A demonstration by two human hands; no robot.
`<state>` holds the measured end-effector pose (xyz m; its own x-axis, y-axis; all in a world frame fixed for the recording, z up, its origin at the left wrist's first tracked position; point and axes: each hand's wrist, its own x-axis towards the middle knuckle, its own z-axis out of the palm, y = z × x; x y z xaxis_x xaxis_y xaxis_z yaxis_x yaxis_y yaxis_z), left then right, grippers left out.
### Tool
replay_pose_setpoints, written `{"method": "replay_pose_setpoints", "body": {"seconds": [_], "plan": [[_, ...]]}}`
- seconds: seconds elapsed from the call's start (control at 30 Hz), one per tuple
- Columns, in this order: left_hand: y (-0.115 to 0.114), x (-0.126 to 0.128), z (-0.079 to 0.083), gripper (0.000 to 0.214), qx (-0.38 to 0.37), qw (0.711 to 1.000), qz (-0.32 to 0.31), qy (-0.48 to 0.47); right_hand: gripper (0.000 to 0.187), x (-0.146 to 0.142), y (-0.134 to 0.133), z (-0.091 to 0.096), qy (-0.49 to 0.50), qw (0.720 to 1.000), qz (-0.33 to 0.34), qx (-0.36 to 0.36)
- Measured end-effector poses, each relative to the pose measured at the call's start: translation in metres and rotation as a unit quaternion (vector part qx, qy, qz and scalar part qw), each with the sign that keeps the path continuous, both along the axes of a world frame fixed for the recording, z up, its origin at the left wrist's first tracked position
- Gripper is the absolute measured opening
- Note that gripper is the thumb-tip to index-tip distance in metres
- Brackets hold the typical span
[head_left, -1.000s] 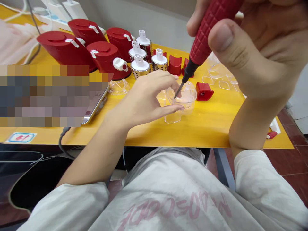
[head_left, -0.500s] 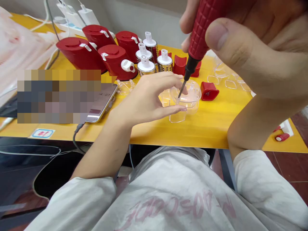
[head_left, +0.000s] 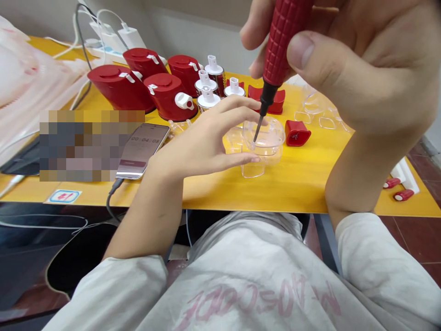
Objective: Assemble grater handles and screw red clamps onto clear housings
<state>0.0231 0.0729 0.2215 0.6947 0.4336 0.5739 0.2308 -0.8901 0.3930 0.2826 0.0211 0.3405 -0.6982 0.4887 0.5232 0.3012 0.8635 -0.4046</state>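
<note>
My right hand (head_left: 344,69) is wrapped round the red ridged handle of a screwdriver (head_left: 280,46). The shaft slants down, and its tip meets the near left rim of a clear plastic housing (head_left: 265,142). From the left, my left hand (head_left: 213,138) grips this housing, thumb at the near side and fingers over the far side. The housing rests on the yellow table (head_left: 292,188). Any screw under the tip is too small to make out. Just right of the housing lies a small red cup-like part (head_left: 297,134) with tiny metal pieces inside.
Behind my left hand stand several red machine bodies (head_left: 120,87) and metal drums with white tops (head_left: 214,66). More clear housings (head_left: 315,103) lie at the back right. A phone (head_left: 143,149) with a cable is at the left. White cranks with red knobs (head_left: 404,195) lie far right.
The view has shifted slightly. The screwdriver stays in my right hand with its tip at the same rim spot, and my left hand keeps its hold on the clear housing.
</note>
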Motion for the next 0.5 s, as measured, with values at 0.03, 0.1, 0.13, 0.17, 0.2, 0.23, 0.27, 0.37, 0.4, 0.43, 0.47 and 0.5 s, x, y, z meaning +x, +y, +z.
{"method": "replay_pose_setpoints", "body": {"seconds": [0.03, 0.1, 0.13, 0.17, 0.2, 0.23, 0.27, 0.37, 0.4, 0.43, 0.47, 0.5], "plan": [[0.000, -0.001, -0.001, 0.081, -0.015, 1.000, 0.007, 0.007, 0.074, 0.000, -0.001, -0.001, 0.011, 1.000, 0.000, 0.007], [-0.001, -0.002, -0.002, 0.100, -0.054, 0.998, 0.025, 0.020, 0.076, -0.001, -0.002, -0.004, 0.046, 0.999, -0.002, 0.015], [-0.001, -0.003, -0.002, 0.103, -0.075, 0.996, 0.033, 0.025, 0.077, -0.002, -0.001, -0.004, 0.057, 0.998, 0.002, 0.016], [-0.002, -0.003, -0.002, 0.103, -0.094, 0.994, 0.037, 0.031, 0.077, -0.003, 0.000, -0.005, 0.056, 0.998, 0.003, 0.014], [-0.002, -0.003, -0.002, 0.100, -0.109, 0.993, 0.040, 0.035, 0.076, -0.003, 0.003, -0.005, 0.046, 0.999, 0.006, 0.006], [-0.003, -0.003, -0.001, 0.095, -0.122, 0.991, 0.046, 0.039, 0.075, -0.003, 0.006, -0.005, 0.037, 0.999, 0.010, 0.000], [-0.004, -0.002, -0.001, 0.090, -0.130, 0.989, 0.052, 0.042, 0.072, -0.003, 0.010, -0.005, 0.034, 0.999, 0.010, -0.006], [-0.007, 0.001, 0.002, 0.080, -0.144, 0.986, 0.072, 0.044, 0.072, -0.003, 0.019, -0.008, 0.060, 0.998, 0.023, 0.001], [-0.008, 0.002, 0.002, 0.079, -0.147, 0.985, 0.075, 0.044, 0.074, -0.004, 0.021, -0.010, 0.068, 0.997, 0.025, 0.006], [-0.009, 0.002, 0.002, 0.079, -0.149, 0.985, 0.078, 0.044, 0.076, -0.005, 0.021, -0.011, 0.074, 0.997, 0.019, 0.005], [-0.010, 0.003, 0.002, 0.079, -0.149, 0.985, 0.081, 0.045, 0.075, -0.006, 0.022, -0.013, 0.075, 0.997, 0.005, -0.004], [-0.010, 0.003, 0.002, 0.078, -0.146, 0.985, 0.084, 0.045, 0.074, -0.006, 0.021, -0.013, 0.078, 0.997, -0.013, -0.013]]}}
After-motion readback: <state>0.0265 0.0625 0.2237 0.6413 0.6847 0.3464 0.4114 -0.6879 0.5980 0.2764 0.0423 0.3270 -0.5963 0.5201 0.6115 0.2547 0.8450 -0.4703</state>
